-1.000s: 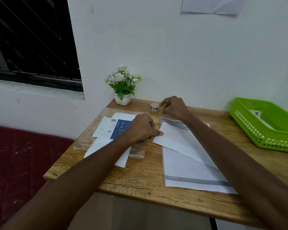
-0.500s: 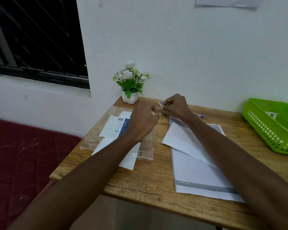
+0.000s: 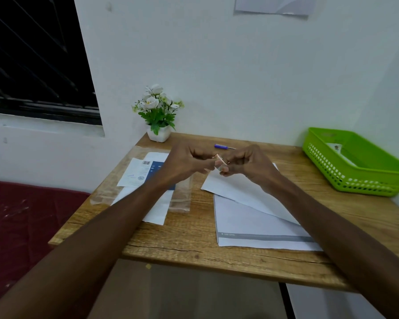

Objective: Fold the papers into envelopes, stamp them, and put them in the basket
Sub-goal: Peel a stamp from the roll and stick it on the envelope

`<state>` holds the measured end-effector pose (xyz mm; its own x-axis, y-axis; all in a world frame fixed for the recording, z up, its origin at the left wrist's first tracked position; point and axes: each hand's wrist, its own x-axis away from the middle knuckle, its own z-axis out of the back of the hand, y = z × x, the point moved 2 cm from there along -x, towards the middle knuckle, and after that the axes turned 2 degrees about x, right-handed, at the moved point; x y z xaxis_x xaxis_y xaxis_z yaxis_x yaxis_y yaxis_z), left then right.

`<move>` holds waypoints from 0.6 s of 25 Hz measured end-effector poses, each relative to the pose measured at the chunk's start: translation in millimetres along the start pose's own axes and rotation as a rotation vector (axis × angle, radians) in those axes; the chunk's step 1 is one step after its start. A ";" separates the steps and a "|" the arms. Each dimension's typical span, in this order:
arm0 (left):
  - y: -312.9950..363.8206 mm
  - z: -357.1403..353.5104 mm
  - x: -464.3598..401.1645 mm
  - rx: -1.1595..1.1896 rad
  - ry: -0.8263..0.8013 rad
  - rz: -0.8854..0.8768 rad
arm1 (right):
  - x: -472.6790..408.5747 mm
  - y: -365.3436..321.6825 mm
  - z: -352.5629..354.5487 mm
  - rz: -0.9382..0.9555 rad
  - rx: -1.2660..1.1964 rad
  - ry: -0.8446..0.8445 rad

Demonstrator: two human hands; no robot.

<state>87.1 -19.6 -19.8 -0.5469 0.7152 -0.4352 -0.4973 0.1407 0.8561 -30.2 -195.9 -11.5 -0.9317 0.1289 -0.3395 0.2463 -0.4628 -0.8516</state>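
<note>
Fingers of both hands are curled in close over the middle of the table [image 3: 189, 245]: the right hand [image 3: 247, 166] pinches a small roll of stamp stickers [image 3: 220, 164] between thumb and fingertips, and the left hand [image 3: 187, 164] meets it from the other side, its fingertips at the roll's loose end, seemingly picking at it; whether it has hold of a sticker I cannot tell. Both hands hover just above the folded paper [image 3: 244, 194], which lies on a larger white sheet [image 3: 251, 226], while the green basket [image 3: 359, 178] sits well apart at the right edge with something white already inside. Judging the step as peeling one stamp, it goes best with the roll held steady, the edge lifted slowly so it does not tear, and the sticker then pressed flat onto the folded paper.
</note>
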 end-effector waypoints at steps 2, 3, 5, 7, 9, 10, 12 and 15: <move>-1.2 -2.7 1.1 0.016 -0.029 0.003 | 6.0 1.2 0.8 -0.002 0.006 0.019; -2.1 -3.1 1.3 0.032 -0.027 0.009 | 7.2 1.9 0.2 -0.001 0.023 0.033; -3.9 -1.2 0.2 0.074 -0.021 0.016 | 6.8 2.5 -0.3 0.009 0.079 0.057; -5.0 0.2 -1.4 0.119 -0.030 0.019 | 6.1 4.1 -0.2 0.020 0.063 0.061; -4.8 0.2 -2.6 0.139 -0.042 0.016 | 6.1 5.8 2.4 0.027 0.045 0.062; -4.4 -0.3 -2.8 0.139 -0.051 0.012 | 6.2 6.4 3.9 0.032 0.054 0.063; -4.6 -1.4 -1.7 0.122 -0.060 -0.001 | 6.6 6.2 5.5 0.053 0.072 0.055; -5.4 -1.7 -0.6 0.050 -0.045 -0.001 | 7.0 4.1 4.4 0.079 0.068 0.014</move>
<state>89.0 -21.9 -24.7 -0.5148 0.7453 -0.4237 -0.4629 0.1744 0.8691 -37.0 -200.8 -15.7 -0.9062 0.1016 -0.4104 0.2997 -0.5302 -0.7931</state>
